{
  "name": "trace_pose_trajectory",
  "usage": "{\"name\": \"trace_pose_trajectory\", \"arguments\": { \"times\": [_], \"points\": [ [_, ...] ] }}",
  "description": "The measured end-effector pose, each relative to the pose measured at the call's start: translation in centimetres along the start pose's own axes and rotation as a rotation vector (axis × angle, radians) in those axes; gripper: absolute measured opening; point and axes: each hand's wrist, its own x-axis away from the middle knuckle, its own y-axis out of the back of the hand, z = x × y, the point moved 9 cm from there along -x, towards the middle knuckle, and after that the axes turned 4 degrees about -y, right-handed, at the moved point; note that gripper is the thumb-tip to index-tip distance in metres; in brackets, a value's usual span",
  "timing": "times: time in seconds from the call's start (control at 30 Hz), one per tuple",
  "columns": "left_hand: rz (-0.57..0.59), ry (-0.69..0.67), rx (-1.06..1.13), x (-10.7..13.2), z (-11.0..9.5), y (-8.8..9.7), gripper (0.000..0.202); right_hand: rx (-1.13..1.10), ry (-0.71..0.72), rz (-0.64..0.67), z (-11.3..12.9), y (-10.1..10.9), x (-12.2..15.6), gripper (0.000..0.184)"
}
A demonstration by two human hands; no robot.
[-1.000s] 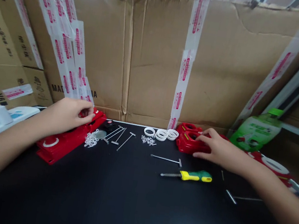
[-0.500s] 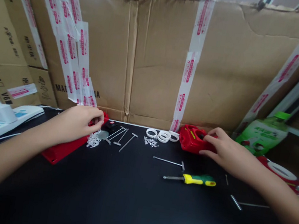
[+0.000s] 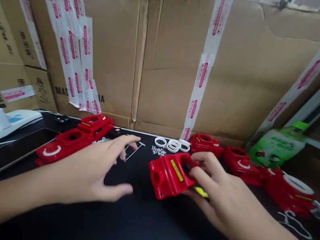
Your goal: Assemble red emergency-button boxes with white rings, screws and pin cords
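My right hand (image 3: 213,182) grips a red plastic housing (image 3: 165,180) with a yellow label and a round opening, tilted above the black table. Its thumb is mostly hidden beneath the part. My left hand (image 3: 99,171) is open to the left of that housing, thumb and fingers apart, touching nothing I can see. Beyond its fingertips lies a T-handled metal tool (image 3: 134,152). A bit of a yellow screwdriver handle (image 3: 201,191) shows under my right hand; the rest is hidden.
White rings (image 3: 173,145) and a pile of small screws (image 3: 158,151) lie at the back. More red housings stand at left (image 3: 63,145) and right (image 3: 240,166). A phone (image 3: 7,152), a power strip (image 3: 21,123) and a green bottle (image 3: 280,144) flank them. Cardboard (image 3: 171,68) walls the back.
My right hand has brought a red housing nearer and to the left, off the table. My left hand has moved right, away from the red parts at left, and its fingers have spread.
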Motion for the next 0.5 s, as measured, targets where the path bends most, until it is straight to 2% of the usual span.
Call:
{"name": "trace_pose_trajectory", "arguments": {
  "times": [0.07, 0.17, 0.27, 0.37, 0.47, 0.5],
  "points": [
    [0.035, -0.070, 0.073, 0.6, -2.1, -1.2, 0.121, -0.005, 0.056, 0.015, 2.0, -0.2, 0.3, 0.025],
    [0.040, -0.217, 0.086, 1.1, -4.6, -2.2, 0.134, -0.004, 0.129, 0.013, 4.4, -0.8, 0.5, 0.021],
    [0.031, -0.304, 0.069, 1.1, -5.4, -3.0, 0.133, -0.051, 0.156, 0.033, 5.9, -1.7, 0.7, 0.021],
    [0.081, -0.297, 0.064, 0.9, -5.1, -4.2, 0.127, -0.145, 0.175, 0.068, 6.2, -2.1, 0.7, 0.043],
    [0.181, -0.228, 0.099, 0.8, -4.6, -5.5, 0.111, -0.277, 0.165, 0.131, 4.7, -1.1, 0.5, 0.066],
    [0.203, -0.204, 0.114, 0.8, -4.6, -5.7, 0.105, -0.314, 0.119, 0.120, 3.4, -0.4, 0.3, 0.062]
  ]
}}
